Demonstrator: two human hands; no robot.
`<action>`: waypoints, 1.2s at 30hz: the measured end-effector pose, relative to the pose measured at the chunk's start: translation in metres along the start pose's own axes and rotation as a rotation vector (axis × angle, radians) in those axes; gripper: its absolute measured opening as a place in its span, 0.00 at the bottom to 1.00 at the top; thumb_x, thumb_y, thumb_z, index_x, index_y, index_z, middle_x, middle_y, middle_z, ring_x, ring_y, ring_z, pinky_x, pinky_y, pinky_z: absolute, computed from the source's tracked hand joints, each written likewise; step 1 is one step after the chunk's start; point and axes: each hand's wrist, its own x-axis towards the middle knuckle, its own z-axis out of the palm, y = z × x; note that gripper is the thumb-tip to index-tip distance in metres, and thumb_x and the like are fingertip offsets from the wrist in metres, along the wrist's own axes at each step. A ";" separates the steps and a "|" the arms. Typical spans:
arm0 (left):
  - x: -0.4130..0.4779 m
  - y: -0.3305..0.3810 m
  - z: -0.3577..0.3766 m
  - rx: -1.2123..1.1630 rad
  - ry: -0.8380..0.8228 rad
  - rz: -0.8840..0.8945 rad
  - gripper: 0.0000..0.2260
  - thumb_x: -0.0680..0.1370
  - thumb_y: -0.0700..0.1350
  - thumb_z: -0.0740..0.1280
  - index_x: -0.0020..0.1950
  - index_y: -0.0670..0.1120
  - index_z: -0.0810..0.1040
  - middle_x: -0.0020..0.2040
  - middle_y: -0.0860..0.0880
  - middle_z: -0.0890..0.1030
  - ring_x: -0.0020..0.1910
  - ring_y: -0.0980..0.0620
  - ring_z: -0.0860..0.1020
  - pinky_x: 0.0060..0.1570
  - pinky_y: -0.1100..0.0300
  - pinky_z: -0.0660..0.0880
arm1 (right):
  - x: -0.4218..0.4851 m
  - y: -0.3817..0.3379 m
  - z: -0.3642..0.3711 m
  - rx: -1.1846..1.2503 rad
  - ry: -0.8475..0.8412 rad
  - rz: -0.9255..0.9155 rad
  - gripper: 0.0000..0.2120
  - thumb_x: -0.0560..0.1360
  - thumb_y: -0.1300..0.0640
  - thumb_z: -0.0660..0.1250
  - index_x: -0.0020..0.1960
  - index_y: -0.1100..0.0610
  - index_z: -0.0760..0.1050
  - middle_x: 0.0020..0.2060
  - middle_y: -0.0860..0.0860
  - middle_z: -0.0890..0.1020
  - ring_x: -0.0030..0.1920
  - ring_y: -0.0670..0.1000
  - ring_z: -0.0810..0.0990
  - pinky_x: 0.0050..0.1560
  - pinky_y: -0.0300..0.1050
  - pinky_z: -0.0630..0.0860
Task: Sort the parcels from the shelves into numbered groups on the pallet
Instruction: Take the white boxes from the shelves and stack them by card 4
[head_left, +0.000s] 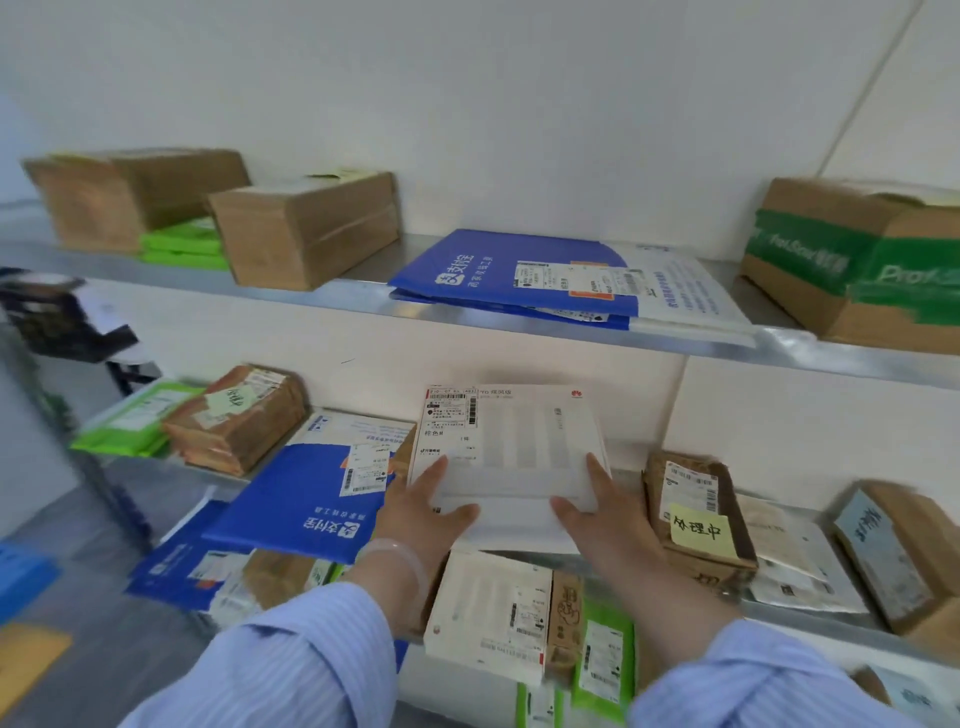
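The upper shelf (332, 299) carries cardboard boxes and flat mailers; the middle shelf (628, 460) below it is crowded, and the pallet is not in view; a blue mailer (306, 499) overhangs that shelf's front edge, just left of the white box (519, 447), the parcel in hand, which sits tilted at the shelf's front, whether resting or lifted I cannot tell; a brown parcel (696, 519) with a yellow note (701, 531) stands just to its right; the left hand (415, 512) and right hand (597, 512) grasp the box's near corners, thumbs on top, the other fingers along its sides or hidden beneath; the likeliest trouble is the box or left forearm dragging the overhanging mailer off the shelf; a corner-only grip on a smooth box could also slip; its label (449, 421) is blurred, and a misread number would mean the wrong group
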 end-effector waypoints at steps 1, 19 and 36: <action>-0.007 -0.006 -0.006 -0.016 0.023 -0.025 0.34 0.74 0.58 0.69 0.76 0.63 0.57 0.76 0.46 0.55 0.73 0.44 0.62 0.71 0.53 0.61 | -0.002 -0.005 0.005 -0.003 -0.018 -0.019 0.37 0.73 0.36 0.61 0.76 0.37 0.47 0.71 0.51 0.66 0.66 0.55 0.71 0.62 0.49 0.72; -0.104 -0.181 -0.193 -0.136 0.440 -0.325 0.34 0.73 0.57 0.70 0.76 0.60 0.60 0.69 0.47 0.65 0.68 0.47 0.66 0.67 0.56 0.63 | -0.067 -0.201 0.183 -0.133 -0.359 -0.509 0.38 0.75 0.35 0.59 0.78 0.43 0.46 0.70 0.57 0.66 0.68 0.57 0.68 0.66 0.52 0.70; -0.149 -0.401 -0.415 -0.197 0.611 -0.521 0.34 0.75 0.60 0.68 0.77 0.62 0.55 0.76 0.47 0.56 0.75 0.46 0.57 0.73 0.51 0.59 | -0.174 -0.442 0.415 -0.153 -0.615 -0.773 0.26 0.72 0.37 0.58 0.67 0.43 0.60 0.55 0.54 0.74 0.50 0.54 0.75 0.48 0.52 0.78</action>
